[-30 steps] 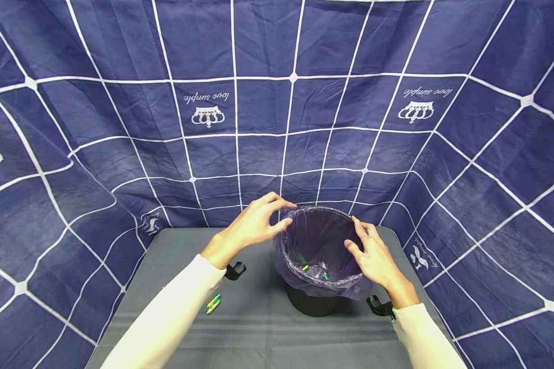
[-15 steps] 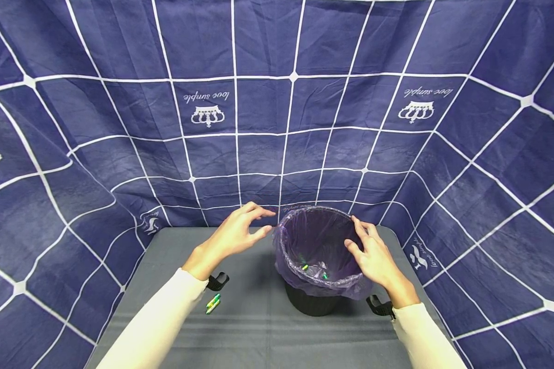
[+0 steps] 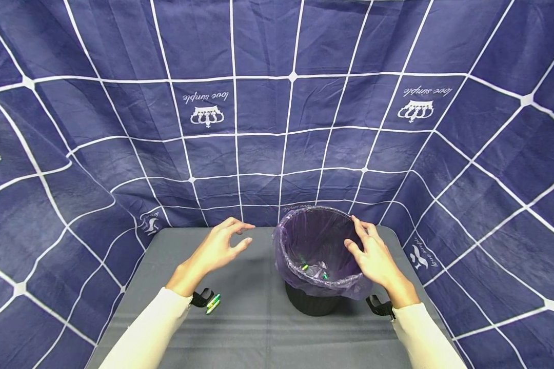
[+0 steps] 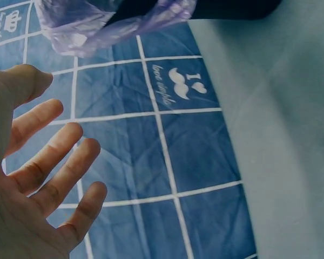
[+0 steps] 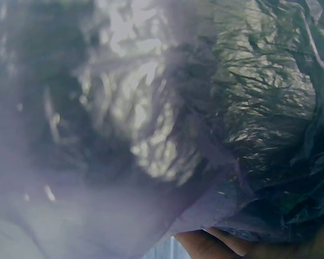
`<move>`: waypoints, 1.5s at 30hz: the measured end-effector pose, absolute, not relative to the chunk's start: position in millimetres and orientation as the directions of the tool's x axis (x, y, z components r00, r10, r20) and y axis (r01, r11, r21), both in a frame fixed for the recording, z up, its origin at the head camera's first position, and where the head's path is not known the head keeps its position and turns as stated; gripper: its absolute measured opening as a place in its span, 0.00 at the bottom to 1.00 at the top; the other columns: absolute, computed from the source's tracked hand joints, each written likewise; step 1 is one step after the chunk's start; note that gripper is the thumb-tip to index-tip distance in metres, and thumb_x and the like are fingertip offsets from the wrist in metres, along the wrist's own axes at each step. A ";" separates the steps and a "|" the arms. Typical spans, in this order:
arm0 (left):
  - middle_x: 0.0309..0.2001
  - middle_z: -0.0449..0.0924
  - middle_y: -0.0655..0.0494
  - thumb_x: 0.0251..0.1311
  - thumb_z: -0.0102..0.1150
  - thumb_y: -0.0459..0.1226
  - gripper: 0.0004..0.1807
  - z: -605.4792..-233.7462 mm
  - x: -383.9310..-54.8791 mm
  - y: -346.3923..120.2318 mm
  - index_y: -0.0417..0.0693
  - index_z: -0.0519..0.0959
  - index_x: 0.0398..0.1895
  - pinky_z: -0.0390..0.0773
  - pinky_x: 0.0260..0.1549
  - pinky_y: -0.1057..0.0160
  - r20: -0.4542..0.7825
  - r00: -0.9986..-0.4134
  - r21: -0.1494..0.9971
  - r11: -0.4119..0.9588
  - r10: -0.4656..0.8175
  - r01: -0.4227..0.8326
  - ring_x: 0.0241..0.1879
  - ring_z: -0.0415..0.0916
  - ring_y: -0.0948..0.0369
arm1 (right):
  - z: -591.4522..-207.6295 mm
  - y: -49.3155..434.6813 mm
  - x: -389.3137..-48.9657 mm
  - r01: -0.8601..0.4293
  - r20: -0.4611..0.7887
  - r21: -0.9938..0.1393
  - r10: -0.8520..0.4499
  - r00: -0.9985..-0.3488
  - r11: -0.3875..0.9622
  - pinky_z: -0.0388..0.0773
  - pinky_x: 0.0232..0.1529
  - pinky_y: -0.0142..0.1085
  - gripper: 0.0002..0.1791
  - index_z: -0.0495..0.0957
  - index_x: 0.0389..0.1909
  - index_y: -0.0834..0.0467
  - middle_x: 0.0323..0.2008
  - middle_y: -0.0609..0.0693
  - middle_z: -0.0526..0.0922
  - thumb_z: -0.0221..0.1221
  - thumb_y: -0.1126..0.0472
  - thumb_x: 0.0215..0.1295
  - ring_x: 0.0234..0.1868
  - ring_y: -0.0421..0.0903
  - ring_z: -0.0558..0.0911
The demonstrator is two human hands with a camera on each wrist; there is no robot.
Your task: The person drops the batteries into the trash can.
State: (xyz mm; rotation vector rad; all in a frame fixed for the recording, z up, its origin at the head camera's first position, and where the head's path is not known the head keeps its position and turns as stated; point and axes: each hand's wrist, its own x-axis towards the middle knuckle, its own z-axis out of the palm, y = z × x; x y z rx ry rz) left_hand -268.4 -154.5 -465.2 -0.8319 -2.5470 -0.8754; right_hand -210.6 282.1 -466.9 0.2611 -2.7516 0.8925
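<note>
A black trash bin (image 3: 311,302) lined with a purple plastic bag (image 3: 300,277) stands right of centre on the grey table. My right hand (image 3: 374,256) holds the bin's right rim, thumb over the opening and fingers at the outer side. In the right wrist view the crinkled bag fills most of the picture, with part of the fingers (image 5: 205,244) below. My left hand (image 3: 214,251) hovers left of the bin, fingers spread and nothing in them. Small green-and-yellow sticks (image 3: 213,303) lie on the table near the left wrist. Similar small pieces (image 3: 305,267) rest inside the bag.
A blue cloth (image 3: 258,113) with white grid lines hangs behind and on both sides of the grey table (image 3: 249,333). Black straps (image 3: 380,306) sit at both wrists.
The left hand has left the bin's left rim and moved left and towards me, over the table. The right hand and the bin have stayed in place.
</note>
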 end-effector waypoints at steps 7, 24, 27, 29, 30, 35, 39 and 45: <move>0.50 0.91 0.54 0.75 0.77 0.37 0.17 -487.4 -259.5 -172.2 0.51 0.93 0.64 0.89 0.51 0.46 0.454 -0.800 0.465 0.662 0.392 0.588 0.51 0.91 0.49 | -465.8 282.5 -210.3 -0.245 0.285 -0.553 -0.095 -0.954 0.796 0.74 0.77 0.77 0.42 0.59 0.94 0.62 0.83 0.72 0.68 0.58 0.50 0.90 0.79 0.80 0.76; 0.52 0.93 0.51 0.73 0.80 0.36 0.15 -552.9 -237.8 -217.0 0.51 0.93 0.60 0.90 0.50 0.50 0.322 -0.894 0.516 0.734 0.312 0.442 0.50 0.93 0.49 | -466.2 280.2 -207.6 -0.263 0.312 -0.552 -0.097 -0.945 0.792 0.75 0.77 0.77 0.41 0.60 0.93 0.63 0.82 0.72 0.69 0.57 0.51 0.89 0.80 0.79 0.76; 0.52 0.94 0.52 0.73 0.81 0.36 0.15 -563.7 -235.0 -222.9 0.51 0.93 0.60 0.90 0.49 0.51 0.301 -0.906 0.524 0.741 0.299 0.419 0.49 0.92 0.50 | -465.5 279.5 -207.5 -0.257 0.307 -0.552 -0.094 -0.947 0.793 0.74 0.77 0.77 0.41 0.59 0.94 0.62 0.82 0.72 0.69 0.57 0.51 0.89 0.80 0.79 0.76; 0.52 0.94 0.53 0.72 0.81 0.36 0.15 -570.7 -233.5 -226.7 0.52 0.94 0.59 0.90 0.50 0.50 0.291 -0.911 0.531 0.743 0.291 0.407 0.48 0.92 0.52 | -465.5 279.3 -207.7 -0.258 0.309 -0.550 -0.094 -0.946 0.794 0.75 0.77 0.77 0.41 0.59 0.93 0.62 0.82 0.72 0.69 0.57 0.51 0.89 0.80 0.79 0.76; 0.52 0.94 0.53 0.72 0.81 0.36 0.15 -574.2 -232.9 -228.3 0.52 0.94 0.59 0.91 0.50 0.48 0.286 -0.913 0.535 0.743 0.289 0.403 0.47 0.92 0.52 | -465.9 279.4 -208.0 -0.259 0.310 -0.550 -0.093 -0.946 0.794 0.75 0.77 0.77 0.41 0.59 0.93 0.63 0.82 0.72 0.69 0.57 0.51 0.89 0.80 0.79 0.76; 0.52 0.93 0.49 0.71 0.81 0.34 0.16 -591.8 -228.6 -236.9 0.47 0.93 0.59 0.92 0.51 0.45 0.239 -0.927 0.566 0.734 0.289 0.375 0.46 0.93 0.51 | -467.3 279.5 -208.7 -0.272 0.328 -0.548 -0.096 -0.940 0.791 0.76 0.75 0.76 0.41 0.61 0.92 0.64 0.80 0.72 0.71 0.59 0.51 0.88 0.78 0.78 0.77; 0.51 0.93 0.48 0.69 0.83 0.34 0.18 -605.0 -225.1 -244.0 0.45 0.93 0.59 0.92 0.50 0.50 0.182 -0.938 0.589 0.731 0.295 0.345 0.44 0.92 0.51 | -468.1 279.8 -209.0 -0.280 0.337 -0.551 -0.097 -0.936 0.786 0.76 0.75 0.75 0.41 0.61 0.92 0.64 0.80 0.72 0.71 0.59 0.51 0.88 0.78 0.78 0.78; 0.51 0.92 0.51 0.63 0.88 0.36 0.21 -622.7 -220.2 -249.9 0.49 0.93 0.58 0.90 0.48 0.57 0.099 -0.944 0.604 0.735 0.313 0.307 0.42 0.89 0.56 | -469.4 280.8 -210.6 -0.280 0.333 -0.553 -0.099 -0.938 0.785 0.76 0.76 0.76 0.41 0.61 0.92 0.64 0.80 0.72 0.70 0.59 0.51 0.88 0.78 0.78 0.78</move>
